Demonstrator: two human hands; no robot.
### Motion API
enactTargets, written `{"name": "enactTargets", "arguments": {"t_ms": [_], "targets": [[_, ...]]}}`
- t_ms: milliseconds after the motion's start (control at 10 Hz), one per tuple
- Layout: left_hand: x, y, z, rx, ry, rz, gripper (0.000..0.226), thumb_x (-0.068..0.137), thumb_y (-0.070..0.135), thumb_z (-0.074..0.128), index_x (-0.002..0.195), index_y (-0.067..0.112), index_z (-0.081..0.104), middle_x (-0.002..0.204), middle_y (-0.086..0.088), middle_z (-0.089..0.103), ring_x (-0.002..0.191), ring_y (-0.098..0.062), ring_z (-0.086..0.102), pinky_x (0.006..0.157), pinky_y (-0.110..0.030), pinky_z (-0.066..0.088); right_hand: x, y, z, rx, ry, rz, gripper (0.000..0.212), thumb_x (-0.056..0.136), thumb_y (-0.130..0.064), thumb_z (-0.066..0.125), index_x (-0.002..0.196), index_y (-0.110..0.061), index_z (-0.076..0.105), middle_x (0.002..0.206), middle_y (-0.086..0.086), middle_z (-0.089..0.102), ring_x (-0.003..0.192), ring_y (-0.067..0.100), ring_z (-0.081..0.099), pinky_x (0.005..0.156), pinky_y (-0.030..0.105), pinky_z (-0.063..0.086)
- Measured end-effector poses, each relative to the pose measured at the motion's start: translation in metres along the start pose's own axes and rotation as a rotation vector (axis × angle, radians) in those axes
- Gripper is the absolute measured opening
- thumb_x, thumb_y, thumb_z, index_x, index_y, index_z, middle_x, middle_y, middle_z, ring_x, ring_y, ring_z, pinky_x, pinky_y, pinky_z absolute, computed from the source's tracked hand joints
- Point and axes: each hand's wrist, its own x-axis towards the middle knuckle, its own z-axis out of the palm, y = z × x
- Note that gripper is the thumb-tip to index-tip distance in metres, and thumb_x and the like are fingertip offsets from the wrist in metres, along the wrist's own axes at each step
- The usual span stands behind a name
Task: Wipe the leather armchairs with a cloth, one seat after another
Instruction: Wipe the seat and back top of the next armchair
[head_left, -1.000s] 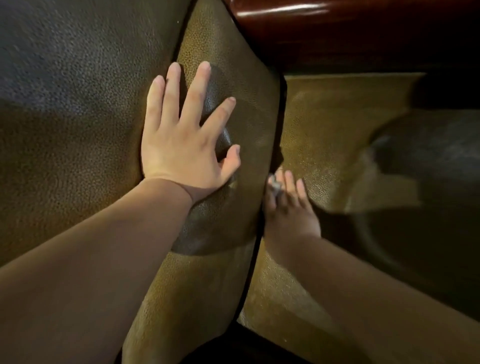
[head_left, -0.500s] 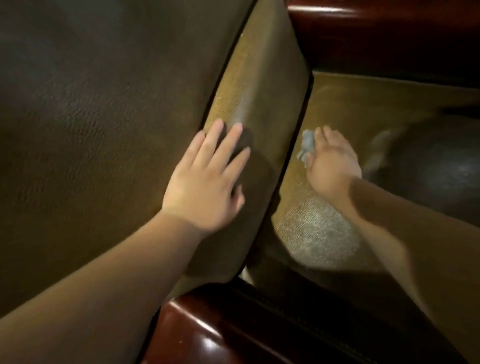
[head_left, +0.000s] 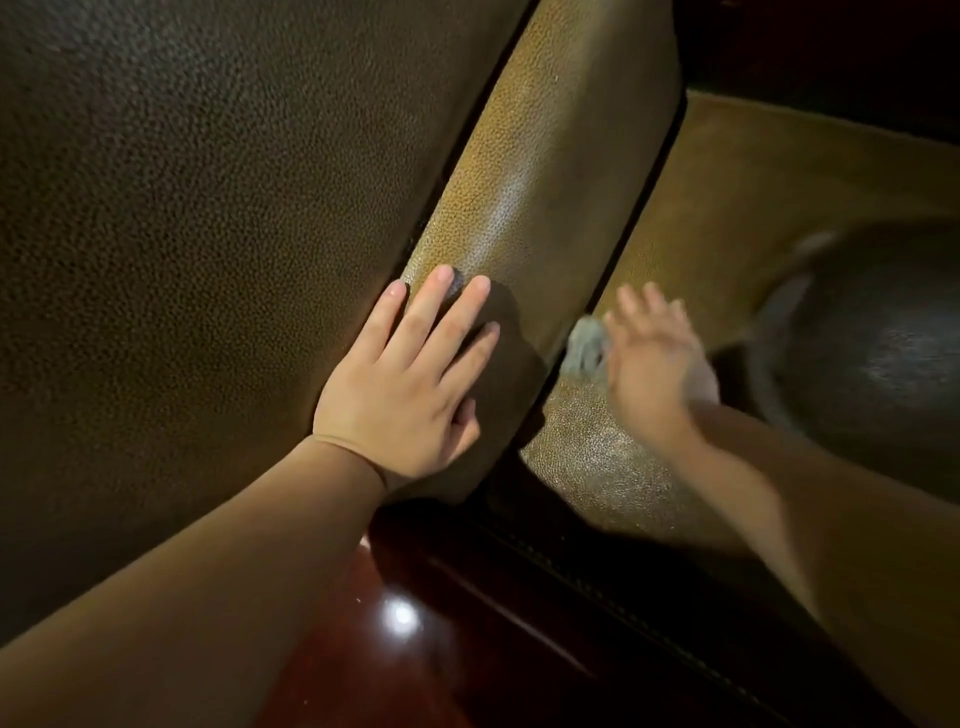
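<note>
Your left hand (head_left: 410, 384) stays flat, fingers straight, on the leather cushion (head_left: 540, 171). At three o'clock, your blurred right hand (head_left: 657, 358) has shifted little, fingers spread over the grey cloth (head_left: 584, 345); its hold is unclear.

The armchair cushion (head_left: 197, 218) is olive-brown leather with a coarse pebbled grain and a dull sheen, and its rounded side panel (head_left: 540, 171) shows the same grain in a lighter tan, with a soft shine where light catches it. The seat leather (head_left: 613, 462) beside it has a finer grain and glints in a bright, almost wet-looking patch, while the cloth (head_left: 584, 345) looks like soft, pale grey fabric, matt and blurred. Below, the wooden frame (head_left: 395, 623) is dark red-brown, smooth and highly glossy with a sharp point of reflected light, next to a dark stitched leather edge (head_left: 623, 587).
</note>
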Motion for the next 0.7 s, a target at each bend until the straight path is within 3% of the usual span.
{"name": "enactTargets", "arguments": {"t_ms": [100, 200, 300, 400, 500, 600, 700], "targets": [[0.0, 0.001, 0.003, 0.001, 0.016, -0.004, 0.071, 0.085, 0.044, 0.054, 0.149, 0.014, 0.056, 0.17, -0.016, 0.029, 0.157, -0.043, 0.025, 0.125, -0.062, 0.022, 0.009, 0.004, -0.001, 0.263, 0.237, 0.349, 0.035, 0.101, -0.026, 0.047, 0.126, -0.012, 0.065, 0.133, 0.014, 0.055, 0.12, 0.037, 0.052, 0.1, 0.045, 0.041], [-0.001, 0.001, 0.004, 0.013, 0.025, -0.009, 0.07, 0.085, 0.045, 0.054, 0.149, 0.014, 0.056, 0.171, -0.016, 0.029, 0.157, -0.044, 0.025, 0.125, -0.062, 0.022, -0.009, -0.044, 0.014, 0.468, 0.135, 0.345, 0.025, 0.098, -0.02, 0.051, 0.114, -0.008, 0.066, 0.115, 0.015, 0.057, 0.105, 0.034, 0.057, 0.085, 0.037, 0.046], [-0.001, 0.001, 0.003, 0.006, 0.026, -0.014, 0.071, 0.085, 0.044, 0.055, 0.149, 0.014, 0.056, 0.171, -0.016, 0.028, 0.157, -0.044, 0.024, 0.125, -0.062, 0.021, -0.054, -0.084, 0.037, 0.516, -0.092, 0.181, 0.022, 0.1, -0.016, 0.051, 0.116, -0.008, 0.064, 0.118, 0.012, 0.055, 0.106, 0.03, 0.058, 0.081, 0.029, 0.041], [-0.001, 0.002, 0.003, 0.005, 0.029, -0.013, 0.071, 0.084, 0.044, 0.055, 0.149, 0.013, 0.056, 0.171, -0.016, 0.028, 0.157, -0.044, 0.025, 0.125, -0.063, 0.021, -0.078, -0.073, 0.032, 0.541, -0.07, 0.044, 0.017, 0.1, -0.006, 0.055, 0.111, -0.001, 0.067, 0.107, 0.019, 0.063, 0.096, 0.038, 0.063, 0.079, 0.032, 0.048], [-0.001, 0.001, 0.005, 0.014, 0.037, -0.014, 0.071, 0.084, 0.043, 0.055, 0.148, 0.014, 0.056, 0.171, -0.016, 0.028, 0.157, -0.044, 0.025, 0.125, -0.062, 0.02, -0.045, -0.057, 0.01, 0.671, 0.097, 0.241, 0.03, 0.109, -0.019, 0.044, 0.129, -0.007, 0.063, 0.111, 0.018, 0.068, 0.101, 0.035, 0.064, 0.079, 0.029, 0.037], [-0.001, 0.001, 0.005, 0.013, 0.041, -0.012, 0.07, 0.084, 0.043, 0.055, 0.148, 0.014, 0.057, 0.171, -0.016, 0.028, 0.157, -0.044, 0.025, 0.125, -0.062, 0.02, -0.002, -0.072, -0.004, 0.867, 0.124, 0.468, 0.048, 0.109, -0.034, 0.032, 0.142, -0.009, 0.057, 0.132, 0.018, 0.065, 0.122, 0.034, 0.06, 0.097, 0.031, 0.041], [-0.002, 0.001, 0.004, 0.007, 0.039, -0.014, 0.071, 0.083, 0.043, 0.056, 0.148, 0.014, 0.057, 0.171, -0.016, 0.028, 0.157, -0.043, 0.025, 0.125, -0.062, 0.02, -0.025, -0.127, -0.005, 0.9, 0.057, 0.495, 0.053, 0.11, -0.021, 0.034, 0.16, -0.002, 0.029, 0.161, 0.027, 0.034, 0.151, 0.034, 0.034, 0.118, 0.021, 0.019]]}}
